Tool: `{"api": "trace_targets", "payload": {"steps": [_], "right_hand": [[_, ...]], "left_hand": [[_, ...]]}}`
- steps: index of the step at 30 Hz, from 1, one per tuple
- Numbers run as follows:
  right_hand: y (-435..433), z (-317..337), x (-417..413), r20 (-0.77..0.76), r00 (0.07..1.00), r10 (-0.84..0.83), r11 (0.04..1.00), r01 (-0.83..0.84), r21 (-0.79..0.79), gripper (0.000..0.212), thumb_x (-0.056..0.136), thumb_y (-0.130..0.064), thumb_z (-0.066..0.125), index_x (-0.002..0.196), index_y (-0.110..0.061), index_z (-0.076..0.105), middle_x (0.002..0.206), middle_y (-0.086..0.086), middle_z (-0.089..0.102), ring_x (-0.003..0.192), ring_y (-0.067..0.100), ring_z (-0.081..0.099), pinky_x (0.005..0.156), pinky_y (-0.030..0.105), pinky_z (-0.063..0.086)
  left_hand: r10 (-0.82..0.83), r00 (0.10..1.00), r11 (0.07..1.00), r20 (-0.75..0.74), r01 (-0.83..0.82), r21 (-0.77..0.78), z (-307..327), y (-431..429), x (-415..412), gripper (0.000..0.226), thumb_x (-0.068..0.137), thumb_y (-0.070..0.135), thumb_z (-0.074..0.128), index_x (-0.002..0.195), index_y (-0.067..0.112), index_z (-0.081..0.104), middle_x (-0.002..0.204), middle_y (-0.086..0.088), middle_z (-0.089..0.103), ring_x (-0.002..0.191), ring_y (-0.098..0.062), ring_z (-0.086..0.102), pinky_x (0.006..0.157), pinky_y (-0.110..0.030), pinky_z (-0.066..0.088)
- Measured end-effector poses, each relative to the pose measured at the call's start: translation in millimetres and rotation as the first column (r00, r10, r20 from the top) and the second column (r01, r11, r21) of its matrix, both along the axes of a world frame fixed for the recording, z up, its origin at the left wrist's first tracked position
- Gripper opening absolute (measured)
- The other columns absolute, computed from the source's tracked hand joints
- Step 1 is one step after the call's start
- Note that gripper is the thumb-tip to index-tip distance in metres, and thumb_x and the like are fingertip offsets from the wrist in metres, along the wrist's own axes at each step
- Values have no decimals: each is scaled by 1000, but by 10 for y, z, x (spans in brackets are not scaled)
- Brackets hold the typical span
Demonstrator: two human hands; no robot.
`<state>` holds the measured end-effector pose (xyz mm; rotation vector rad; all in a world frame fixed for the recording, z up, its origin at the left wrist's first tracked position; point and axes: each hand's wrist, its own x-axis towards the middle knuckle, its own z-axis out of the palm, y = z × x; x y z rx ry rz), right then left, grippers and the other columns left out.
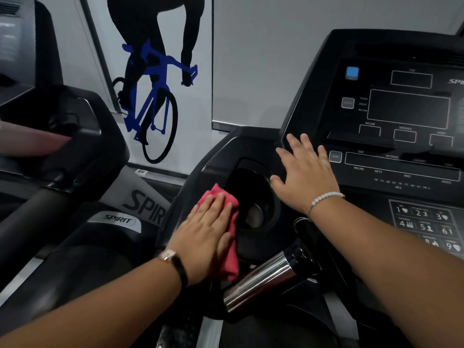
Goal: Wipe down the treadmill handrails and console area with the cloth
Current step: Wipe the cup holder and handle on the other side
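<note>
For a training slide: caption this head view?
Left hand presses a folded pink cloth beside the cup holder of the black treadmill console; right hand rests flat on it.

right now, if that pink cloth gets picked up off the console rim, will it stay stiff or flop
Likely floppy: the pink cloth is bunched in soft folds under the flat left hand. Probably light, since its thin layers follow the curve beside the cup holder. It may slide easily on the smooth black plastic.

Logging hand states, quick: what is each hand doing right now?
Left hand: open, flat fingers pressing the pink cloth beside the cup holder.
Right hand: open, fingers spread, resting on the console, holding nothing.
</note>
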<state>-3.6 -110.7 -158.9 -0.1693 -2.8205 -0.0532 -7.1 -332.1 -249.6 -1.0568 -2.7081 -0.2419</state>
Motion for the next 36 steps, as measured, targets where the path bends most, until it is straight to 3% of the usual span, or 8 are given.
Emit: {"api": "trace_targets", "payload": {"steps": [4, 10, 17, 21, 27, 30, 33, 36], "right_hand": [[19, 14, -14, 11, 1000, 14, 999, -14, -48, 62, 89, -42, 45, 145, -20, 30, 157, -1, 16, 145, 18, 7, 118, 45, 6], [8, 25, -31, 30, 999, 36, 997, -34, -73, 64, 88, -36, 47, 145, -17, 29, 157, 1, 14, 145, 20, 7, 118, 42, 6], [-11, 32, -14, 50, 998, 38, 998, -35, -57, 66, 85, -29, 49, 146, -16, 27, 157, 3, 12, 145, 21, 5, 119, 41, 6], [-10, 38, -16, 54, 998, 35, 998, -33, -48, 66, 85, -29, 48, 147, -16, 25, 157, 3, 10, 145, 21, 4, 119, 41, 5], [-13, 52, -6, 74, 997, 25, 999, -21, -46, 67, 85, -30, 46, 147, -16, 23, 158, 3, 8, 146, 21, 3, 119, 41, 5], [-16, 46, -14, 84, 996, 25, 999, -22, -36, 68, 85, -32, 47, 148, -17, 22, 158, 3, 7, 146, 21, 2, 119, 41, 5], [-3, 52, -8, 82, 996, 19, 999, -17, -28, 69, 85, -32, 47, 148, -17, 22, 158, 3, 7, 146, 21, 3, 119, 41, 5], [-14, 48, -13, 83, 996, 22, 999, -20, -26, 69, 85, -31, 47, 147, -16, 23, 158, 3, 8, 146, 21, 3, 119, 41, 6]], "left_hand": [[168, 979, 984, 114, -173, 40, -29, -201, -145, 69, 88, 49, 9, 148, 15, 13, 156, -11, 11, 145, -24, 4, 117, -32, 3], [405, 893, 900, 196, -427, 90, 123, 145, -568, 58, 95, 35, 27, 149, 21, 12, 156, -12, 11, 144, -29, 7, 117, -45, 9], [55, 994, 998, 98, -58, 30, 24, -47, -155, 72, 82, 55, 1, 148, 30, 13, 158, 3, 5, 145, -17, -1, 112, -31, -6], [151, 973, 979, 178, -171, 109, 2, -198, -277, 71, 82, 56, 8, 148, 31, 16, 157, -3, 9, 145, -21, 6, 114, -29, 1], [257, 803, 836, 538, -464, 293, -4, -258, -815, 49, 99, 35, 30, 148, 30, 22, 157, 2, 14, 144, -16, 13, 115, -36, 14], [242, 908, 921, 342, -326, 213, -51, -255, -707, 51, 96, 40, 29, 146, 29, 29, 157, -3, 16, 143, -23, 18, 115, -34, 14], [-22, 996, 986, 90, 7, 164, -70, -352, -400, 59, 89, 51, 23, 138, 27, 45, 150, -4, 32, 140, -23, 26, 114, -25, 7], [-153, 978, 969, 143, 121, 215, -115, -540, -421, 60, 91, 61, 22, 137, 30, 45, 150, 1, 33, 141, -15, 23, 114, -28, 13]]}}
